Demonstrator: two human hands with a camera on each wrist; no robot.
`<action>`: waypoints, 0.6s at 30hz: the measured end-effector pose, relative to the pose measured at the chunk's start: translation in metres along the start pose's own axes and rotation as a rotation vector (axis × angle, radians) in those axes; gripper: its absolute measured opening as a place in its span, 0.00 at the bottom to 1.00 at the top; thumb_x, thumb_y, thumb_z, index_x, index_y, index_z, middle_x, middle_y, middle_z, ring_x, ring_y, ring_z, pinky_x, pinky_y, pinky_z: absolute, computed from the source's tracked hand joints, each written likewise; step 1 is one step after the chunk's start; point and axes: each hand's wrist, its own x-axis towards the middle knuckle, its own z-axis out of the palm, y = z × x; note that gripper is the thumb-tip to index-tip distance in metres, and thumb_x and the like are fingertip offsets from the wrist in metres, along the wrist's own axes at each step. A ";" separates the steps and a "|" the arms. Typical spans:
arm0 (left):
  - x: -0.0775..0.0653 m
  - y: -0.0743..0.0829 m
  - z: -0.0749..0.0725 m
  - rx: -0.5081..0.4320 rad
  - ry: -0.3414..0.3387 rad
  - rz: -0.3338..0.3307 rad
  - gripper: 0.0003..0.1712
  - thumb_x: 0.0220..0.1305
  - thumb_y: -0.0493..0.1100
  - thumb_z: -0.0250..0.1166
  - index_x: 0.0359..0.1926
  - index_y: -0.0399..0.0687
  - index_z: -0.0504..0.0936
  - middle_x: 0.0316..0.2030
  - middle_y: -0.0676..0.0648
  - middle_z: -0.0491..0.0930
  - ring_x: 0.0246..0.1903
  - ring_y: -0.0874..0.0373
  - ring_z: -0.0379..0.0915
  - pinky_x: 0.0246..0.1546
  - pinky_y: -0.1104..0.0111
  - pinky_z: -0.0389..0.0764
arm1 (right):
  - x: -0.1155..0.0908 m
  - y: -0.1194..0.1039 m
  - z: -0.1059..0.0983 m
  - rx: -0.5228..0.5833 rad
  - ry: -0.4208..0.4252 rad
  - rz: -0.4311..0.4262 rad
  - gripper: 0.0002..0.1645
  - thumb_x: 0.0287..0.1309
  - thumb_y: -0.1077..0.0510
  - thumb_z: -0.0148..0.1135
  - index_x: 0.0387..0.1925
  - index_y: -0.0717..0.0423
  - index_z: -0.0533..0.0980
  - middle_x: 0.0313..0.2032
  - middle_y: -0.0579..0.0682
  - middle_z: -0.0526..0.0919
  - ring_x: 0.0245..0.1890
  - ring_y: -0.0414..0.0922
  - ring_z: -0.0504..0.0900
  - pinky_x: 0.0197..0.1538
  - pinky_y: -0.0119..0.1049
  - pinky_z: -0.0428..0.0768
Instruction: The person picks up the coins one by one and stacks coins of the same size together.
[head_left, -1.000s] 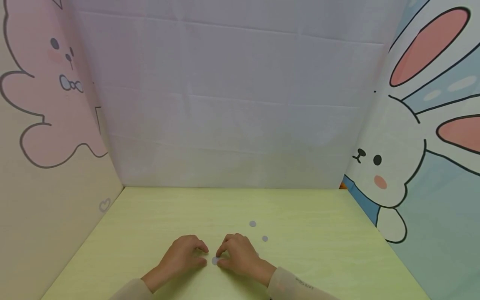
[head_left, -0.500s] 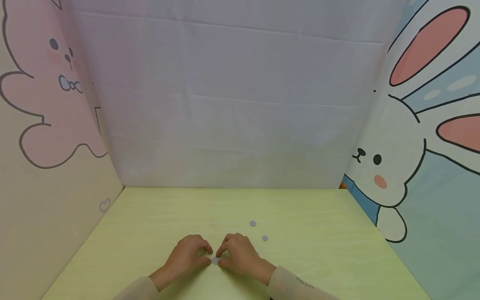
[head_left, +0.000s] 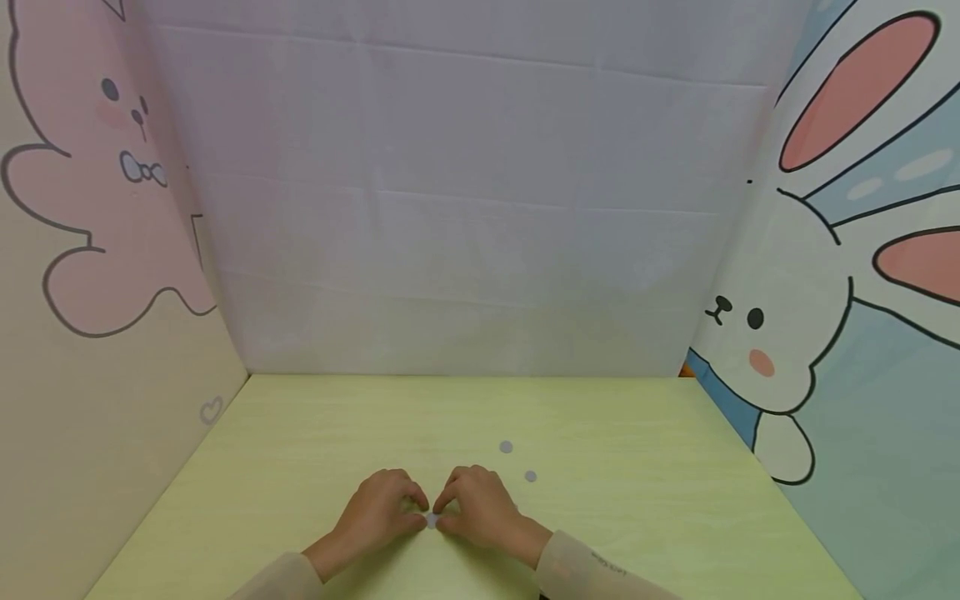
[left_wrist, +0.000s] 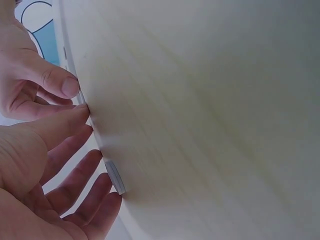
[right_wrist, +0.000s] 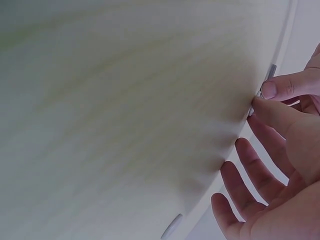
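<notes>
In the head view a silver-grey coin (head_left: 432,521) lies on the table between my two hands. My right hand (head_left: 482,510) pinches its right edge between thumb and index fingertips. From the other side, the thumb and index fingertips of my left hand (head_left: 381,507) hold the coin's left edge. In the right wrist view only a sliver of that coin (right_wrist: 251,111) shows by the fingertips. A thicker grey coin-like disc (left_wrist: 115,177) sits by the left hand's little finger in the left wrist view; the hand hides it from the head view.
Behind the right hand lie two more grey coins, one farther back (head_left: 506,447) and one to its right (head_left: 531,477). Another coin (right_wrist: 171,226) shows low in the right wrist view. A white back wall (head_left: 465,208) and printed side walls enclose the yellow-green table (head_left: 337,417).
My left hand has moved right until its fingertips reach the coin. The right hand and the coins have stayed nearly in place.
</notes>
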 end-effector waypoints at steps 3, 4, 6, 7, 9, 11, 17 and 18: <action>0.000 0.002 -0.001 -0.007 0.001 0.002 0.09 0.50 0.44 0.85 0.31 0.57 0.93 0.33 0.61 0.85 0.36 0.60 0.78 0.40 0.64 0.81 | 0.000 -0.001 -0.001 0.001 0.001 0.002 0.03 0.55 0.51 0.83 0.32 0.39 0.93 0.37 0.35 0.86 0.37 0.33 0.77 0.45 0.33 0.77; 0.000 0.002 -0.001 -0.007 -0.001 0.001 0.09 0.50 0.44 0.85 0.31 0.58 0.93 0.33 0.61 0.85 0.37 0.60 0.79 0.40 0.64 0.81 | 0.000 -0.001 0.000 -0.001 0.001 0.006 0.03 0.55 0.50 0.83 0.32 0.39 0.93 0.37 0.35 0.86 0.37 0.33 0.77 0.45 0.34 0.77; 0.000 0.002 -0.001 -0.008 -0.004 0.000 0.09 0.50 0.44 0.85 0.31 0.59 0.93 0.33 0.61 0.85 0.37 0.60 0.79 0.40 0.64 0.81 | 0.000 -0.001 0.001 -0.003 0.002 0.013 0.04 0.54 0.50 0.83 0.32 0.39 0.93 0.37 0.34 0.86 0.37 0.33 0.77 0.45 0.35 0.78; 0.000 0.002 -0.001 -0.010 -0.004 -0.002 0.09 0.50 0.44 0.85 0.31 0.59 0.93 0.33 0.61 0.85 0.37 0.60 0.79 0.40 0.63 0.82 | 0.001 -0.001 0.001 -0.005 0.002 0.016 0.04 0.54 0.50 0.83 0.32 0.39 0.93 0.37 0.34 0.86 0.37 0.33 0.77 0.46 0.35 0.78; 0.000 0.002 -0.001 -0.011 -0.001 -0.004 0.09 0.50 0.44 0.86 0.30 0.59 0.93 0.33 0.60 0.85 0.36 0.59 0.79 0.40 0.62 0.82 | 0.001 0.000 0.002 -0.006 0.004 0.021 0.04 0.54 0.50 0.83 0.32 0.39 0.93 0.37 0.34 0.86 0.38 0.33 0.78 0.47 0.37 0.79; 0.000 0.002 -0.002 -0.010 0.001 -0.002 0.09 0.50 0.44 0.86 0.30 0.60 0.93 0.33 0.61 0.85 0.36 0.59 0.79 0.40 0.61 0.83 | 0.001 0.000 0.003 -0.004 0.006 0.022 0.04 0.54 0.50 0.83 0.32 0.39 0.93 0.37 0.34 0.87 0.38 0.33 0.78 0.47 0.39 0.80; 0.000 0.002 -0.001 -0.008 0.000 -0.002 0.08 0.51 0.44 0.85 0.30 0.61 0.93 0.33 0.62 0.85 0.37 0.60 0.79 0.40 0.62 0.82 | 0.001 0.000 0.004 -0.001 0.020 0.021 0.04 0.53 0.50 0.83 0.31 0.40 0.92 0.37 0.34 0.87 0.38 0.33 0.79 0.47 0.39 0.80; 0.000 0.002 0.000 -0.009 -0.001 -0.003 0.08 0.51 0.44 0.85 0.30 0.61 0.93 0.33 0.62 0.85 0.37 0.61 0.78 0.40 0.63 0.81 | 0.001 0.000 0.004 0.000 0.022 0.020 0.04 0.53 0.50 0.84 0.31 0.40 0.92 0.37 0.34 0.87 0.38 0.33 0.79 0.47 0.38 0.80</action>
